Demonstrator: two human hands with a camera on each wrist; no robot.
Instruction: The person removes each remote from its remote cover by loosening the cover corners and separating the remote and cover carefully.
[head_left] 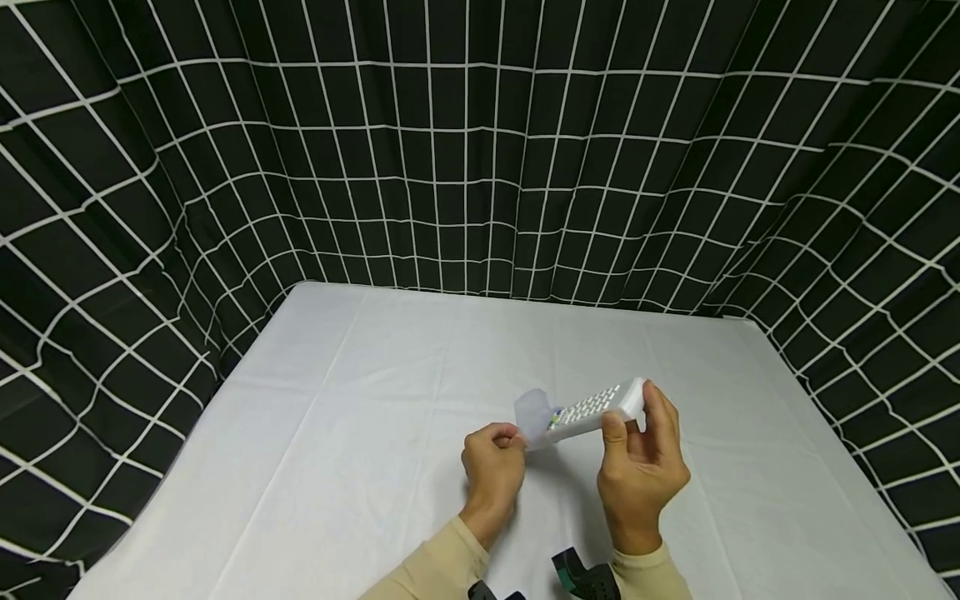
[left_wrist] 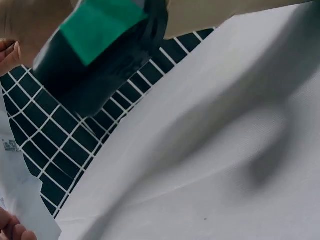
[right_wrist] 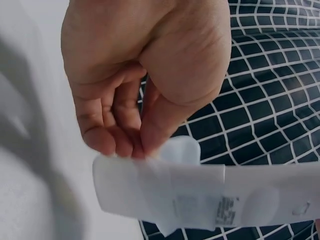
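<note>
In the head view my right hand (head_left: 643, 471) grips a white remote control (head_left: 596, 408) by its right end, thumb in front and fingers behind. Rows of pale buttons face up, and a few coloured ones show near its left end. My left hand (head_left: 495, 467) pinches a thin translucent cover (head_left: 532, 414) at that left end. The remote is tilted, its right end higher, held above the table. From the right wrist view, bent fingers and thumb pinch the cover's edge beside the remote's end, and a printed square code (right_wrist: 226, 210) shows on the remote's underside.
A white cloth covers the table (head_left: 360, 425). Black curtains with a white grid (head_left: 480, 150) enclose its back and sides. A black wrist mount (head_left: 588, 575) with a green patch sits by the right sleeve (head_left: 652, 575).
</note>
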